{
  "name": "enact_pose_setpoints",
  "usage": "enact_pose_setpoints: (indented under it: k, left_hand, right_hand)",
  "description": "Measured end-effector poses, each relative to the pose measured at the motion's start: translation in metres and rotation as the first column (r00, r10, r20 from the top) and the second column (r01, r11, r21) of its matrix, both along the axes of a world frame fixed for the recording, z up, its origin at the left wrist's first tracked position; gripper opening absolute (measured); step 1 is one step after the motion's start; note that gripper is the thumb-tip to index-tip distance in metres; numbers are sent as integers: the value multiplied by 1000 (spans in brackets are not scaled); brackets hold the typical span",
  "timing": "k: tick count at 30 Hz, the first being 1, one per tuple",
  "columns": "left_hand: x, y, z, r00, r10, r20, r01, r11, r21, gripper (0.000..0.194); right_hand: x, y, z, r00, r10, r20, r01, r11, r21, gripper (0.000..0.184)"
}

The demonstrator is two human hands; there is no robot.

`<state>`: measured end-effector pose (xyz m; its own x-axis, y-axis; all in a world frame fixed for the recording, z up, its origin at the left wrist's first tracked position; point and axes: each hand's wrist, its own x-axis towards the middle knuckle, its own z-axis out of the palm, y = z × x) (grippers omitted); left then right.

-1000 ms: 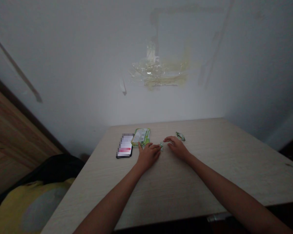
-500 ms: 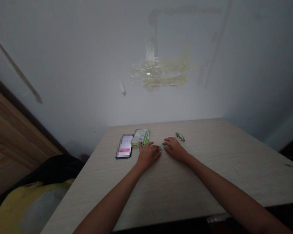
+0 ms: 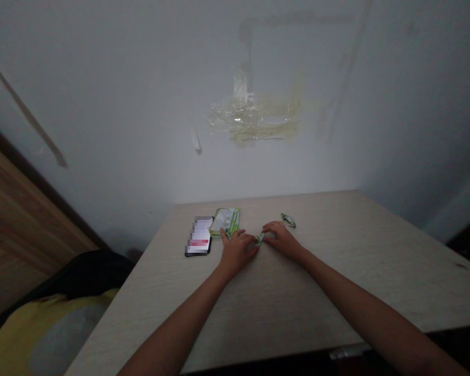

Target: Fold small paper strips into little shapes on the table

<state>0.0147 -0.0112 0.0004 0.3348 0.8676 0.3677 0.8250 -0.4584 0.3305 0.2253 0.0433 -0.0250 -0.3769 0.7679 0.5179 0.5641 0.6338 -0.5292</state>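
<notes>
Between my two hands, low over the table, is a small folded green-and-white wrapper. My left hand pinches its left end, fingers bent, with the thumb and index side near a stack of flat green packets. At the wrapper's right end, my right hand has its fingertips closed on it. Just beyond the right hand lies another small folded green wrapper, untouched. Much of the held wrapper is hidden by my fingers.
A phone with a lit screen lies left of the packets. The pale wooden table meets a white wall with peeling tape. A yellow-and-grey cushion-like thing sits beyond the table's left edge.
Both hands stay nearly in place on the small wrapper; the right fingertips have shifted very slightly. The packets, phone and other wrapper have not moved on the table.
</notes>
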Motion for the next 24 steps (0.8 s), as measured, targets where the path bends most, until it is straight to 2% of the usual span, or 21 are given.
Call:
enact_pose_setpoints:
  k: [5,10,15,24]
  left_hand:
    - [3,-1,-2,999,38,8,-38,999,0,25]
    - [4,0,-3,994,94,63,-92,995,-29,29]
    - [5,2,-2,989,109,104,-100,991,-89,30]
    - [6,4,-1,972,129,197,-102,985,-141,26]
  right_hand:
    - [-4,-1,0,993,-34,-116,17,990,-142,22]
    - [-9,-1,0,968,25,-250,-100,951,-291,35]
    - [-10,-2,0,960,23,-281,-114,943,-312,37]
    - [-12,-2,-1,968,13,-251,-84,959,-271,33]
